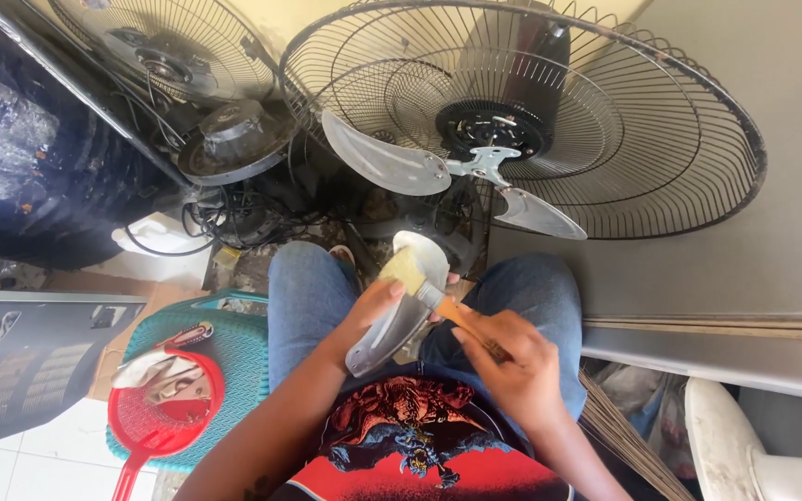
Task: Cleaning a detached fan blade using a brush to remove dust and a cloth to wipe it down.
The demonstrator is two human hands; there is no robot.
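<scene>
My left hand [373,311] grips a loose grey fan blade [399,315] over my lap, thumb on its upper face. My right hand [510,366] holds a paintbrush [429,292] by its orange wooden handle, with the pale bristles resting on the blade's wide end. Just beyond my knees stands a large fan [522,121] with its rear wire guard and black motor hub; two metal blades [382,165] remain on the hub.
A second fan [174,51] and a round motor housing [234,139] lie at the upper left among black cables. A teal plastic stool [234,348] at my left carries a red strainer [164,404] holding small parts. A grey metal box [20,357] stands far left.
</scene>
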